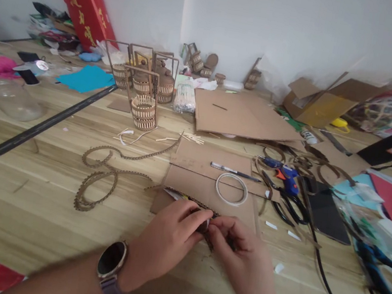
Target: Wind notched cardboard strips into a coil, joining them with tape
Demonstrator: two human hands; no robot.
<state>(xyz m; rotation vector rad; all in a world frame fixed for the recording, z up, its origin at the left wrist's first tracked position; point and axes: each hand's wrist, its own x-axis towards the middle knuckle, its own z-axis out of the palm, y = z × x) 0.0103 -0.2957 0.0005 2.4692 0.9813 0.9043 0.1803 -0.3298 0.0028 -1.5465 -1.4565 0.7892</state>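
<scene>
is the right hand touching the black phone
Apart. The head view shows a gap of wooden tabletop between the right hand and the black phone.

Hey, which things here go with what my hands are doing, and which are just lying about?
Probably part of the job:
brown piece, mostly hidden between left hand and right hand
notched strip by the fingers
notched coil
perhaps the glue gun

Likely just lying about:
jar
phone
pink bundle
blue sheets
</scene>
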